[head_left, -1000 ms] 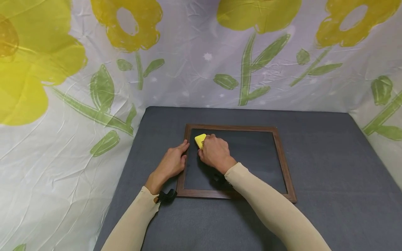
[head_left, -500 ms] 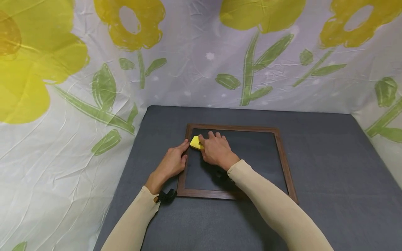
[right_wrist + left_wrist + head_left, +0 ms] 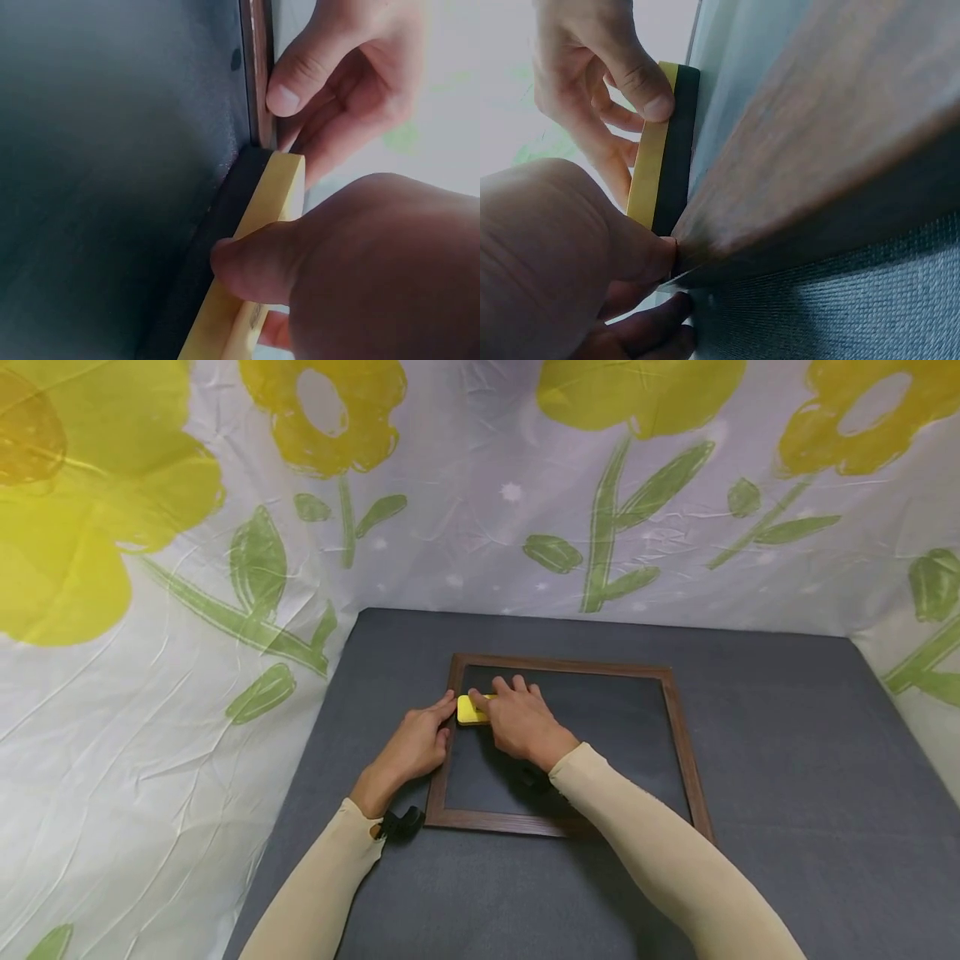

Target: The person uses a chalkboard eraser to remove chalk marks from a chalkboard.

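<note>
A chalkboard [image 3: 607,735] with a brown wooden frame [image 3: 562,665] lies flat on the dark table. My right hand [image 3: 525,724] grips a yellow-and-black board eraser [image 3: 471,711], its dark felt side down on the board. The eraser's end sits right at the left frame rail. In the right wrist view, my thumb presses along the yellow side of the eraser [image 3: 259,202]. My left hand [image 3: 408,745] holds the left frame rail, fingertips on the wood close to the eraser. Faint chalk residue [image 3: 225,163] shows along the felt edge.
The table [image 3: 780,735] has a dark grey cloth. Behind and to the left hangs a white curtain [image 3: 465,543] printed with yellow flowers. A black wrist device [image 3: 402,823] on my left arm sits near the board's lower left corner.
My right hand has brought the eraser left to the frame rail and turned it from tilted to nearly level. The left hand stays on the frame; the view has shifted slightly.
</note>
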Demonstrator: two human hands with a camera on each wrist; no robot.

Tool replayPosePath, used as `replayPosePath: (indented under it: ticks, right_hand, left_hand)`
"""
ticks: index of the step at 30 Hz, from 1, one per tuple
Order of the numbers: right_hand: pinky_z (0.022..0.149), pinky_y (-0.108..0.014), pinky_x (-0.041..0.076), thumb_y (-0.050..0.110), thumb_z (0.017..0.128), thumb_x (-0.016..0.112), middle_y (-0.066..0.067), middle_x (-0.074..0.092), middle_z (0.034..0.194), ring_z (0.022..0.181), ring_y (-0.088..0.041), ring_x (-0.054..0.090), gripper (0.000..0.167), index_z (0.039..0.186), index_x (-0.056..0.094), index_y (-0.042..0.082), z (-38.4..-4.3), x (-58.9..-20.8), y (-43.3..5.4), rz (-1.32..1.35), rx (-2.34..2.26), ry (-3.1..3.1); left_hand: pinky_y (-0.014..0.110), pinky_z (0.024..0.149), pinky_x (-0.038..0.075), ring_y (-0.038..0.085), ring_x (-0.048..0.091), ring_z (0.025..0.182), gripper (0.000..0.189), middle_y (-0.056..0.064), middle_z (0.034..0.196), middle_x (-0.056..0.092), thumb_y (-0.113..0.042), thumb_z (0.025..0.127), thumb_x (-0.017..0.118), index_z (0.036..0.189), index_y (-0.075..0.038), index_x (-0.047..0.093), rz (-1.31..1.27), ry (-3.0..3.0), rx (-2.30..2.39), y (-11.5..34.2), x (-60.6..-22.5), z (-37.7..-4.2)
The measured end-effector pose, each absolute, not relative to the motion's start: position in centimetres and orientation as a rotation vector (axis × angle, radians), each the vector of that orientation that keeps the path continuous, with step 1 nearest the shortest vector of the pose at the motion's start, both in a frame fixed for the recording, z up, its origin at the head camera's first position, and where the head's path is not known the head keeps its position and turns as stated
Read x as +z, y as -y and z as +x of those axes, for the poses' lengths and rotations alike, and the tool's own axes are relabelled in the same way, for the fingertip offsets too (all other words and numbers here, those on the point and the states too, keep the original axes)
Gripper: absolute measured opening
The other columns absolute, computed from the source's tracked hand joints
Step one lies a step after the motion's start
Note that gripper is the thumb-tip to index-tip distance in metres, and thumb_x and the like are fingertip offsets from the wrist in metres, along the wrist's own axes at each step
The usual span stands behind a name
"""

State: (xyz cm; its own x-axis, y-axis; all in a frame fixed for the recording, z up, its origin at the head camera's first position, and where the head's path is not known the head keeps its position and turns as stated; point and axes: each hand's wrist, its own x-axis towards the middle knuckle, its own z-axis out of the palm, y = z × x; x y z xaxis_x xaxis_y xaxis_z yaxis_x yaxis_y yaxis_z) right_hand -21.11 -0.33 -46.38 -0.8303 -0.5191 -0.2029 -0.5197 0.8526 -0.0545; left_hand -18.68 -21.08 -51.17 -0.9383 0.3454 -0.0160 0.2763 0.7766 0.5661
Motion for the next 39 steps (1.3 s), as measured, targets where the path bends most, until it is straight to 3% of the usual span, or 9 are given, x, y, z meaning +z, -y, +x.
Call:
replayPosePath:
  ticks: [5,12,19,28,39]
  right_hand:
    - [0.098,-0.053,0.053,0.014,0.11,0.064,-0.016,0.056,0.156,0.123,-0.038,0.055,0.063,0.169,0.047,0.031,-20.8,-46.4,-0.1,-0.843,-0.04,-2.806]
    - [0.102,-0.055,0.056,0.011,0.106,0.07,-0.014,0.057,0.154,0.13,-0.039,0.055,0.065,0.165,0.052,0.032,-20.3,-46.4,-1.0,-0.989,-0.041,-2.789]
    - [0.114,-0.057,0.052,0.008,0.103,0.074,-0.013,0.057,0.155,0.14,-0.04,0.053,0.071,0.165,0.053,0.035,-19.9,-46.5,-1.9,-1.101,-0.018,-2.762]
    - [0.112,-0.06,0.054,-0.001,0.097,0.077,-0.013,0.06,0.154,0.146,-0.041,0.05,0.07,0.157,0.063,0.033,-19.2,-46.5,-3.2,-1.196,-0.104,-2.767]
    - [0.112,-0.055,0.055,-0.008,0.099,0.068,-0.016,0.06,0.156,0.149,-0.043,0.049,0.067,0.152,0.068,0.032,-18.7,-46.4,-5.2,-1.215,-0.2,-2.709]
  left_hand:
    - [0.054,0.12,0.047,0.038,0.052,0.152,0.06,0.017,0.172,0.043,0.004,0.104,0.06,0.162,0.003,0.049,0.511,-2.855,0.867,21.0,-51.2,-18.7]
    - [0.057,0.121,0.047,0.039,0.052,0.152,0.059,0.017,0.172,0.043,0.003,0.104,0.062,0.162,0.002,0.05,0.506,-2.858,0.847,21.0,-51.3,-18.6]
    - [0.054,0.119,0.049,0.038,0.051,0.153,0.058,0.017,0.173,0.041,0.001,0.106,0.06,0.162,0.002,0.049,0.518,-2.845,0.853,21.1,-51.2,-18.6]
    - [0.054,0.119,0.049,0.038,0.052,0.152,0.058,0.017,0.173,0.041,0.001,0.106,0.059,0.163,0.001,0.049,0.529,-2.847,0.84,21.0,-51.0,-18.6]
    - [0.053,0.12,0.048,0.038,0.051,0.152,0.057,0.018,0.173,0.04,0.001,0.106,0.059,0.163,0.003,0.048,0.521,-2.851,0.832,20.9,-50.9,-18.5]
